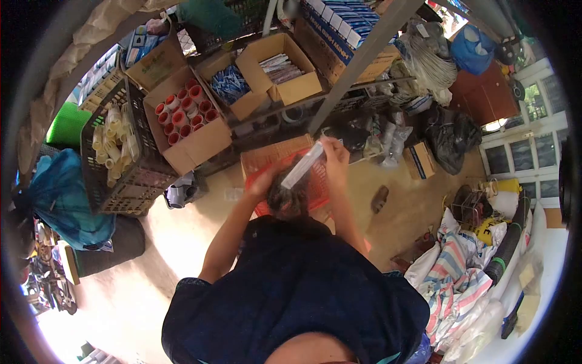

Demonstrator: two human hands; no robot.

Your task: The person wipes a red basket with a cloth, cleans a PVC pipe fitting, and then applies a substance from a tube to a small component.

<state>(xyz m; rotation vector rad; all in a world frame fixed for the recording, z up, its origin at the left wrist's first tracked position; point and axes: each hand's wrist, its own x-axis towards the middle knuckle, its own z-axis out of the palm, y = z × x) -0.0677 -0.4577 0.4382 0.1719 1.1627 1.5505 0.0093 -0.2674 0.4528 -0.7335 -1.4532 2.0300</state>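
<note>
Right hand [336,153] holds the upper end of a long, flat, whitish strip-shaped packet [303,165], fingers narrowed on it; the packet slants above the red plastic basket [320,189]. Left hand [264,182] is at the basket's left side, blurred; cannot tell whether its fingers are wide or narrow. Beyond the basket to the left: an open brown cardboard box [200,148] of red-rimmed cylinders [185,112]. Right of the basket: a small dark oblong object [380,199] on the floor.
</note>
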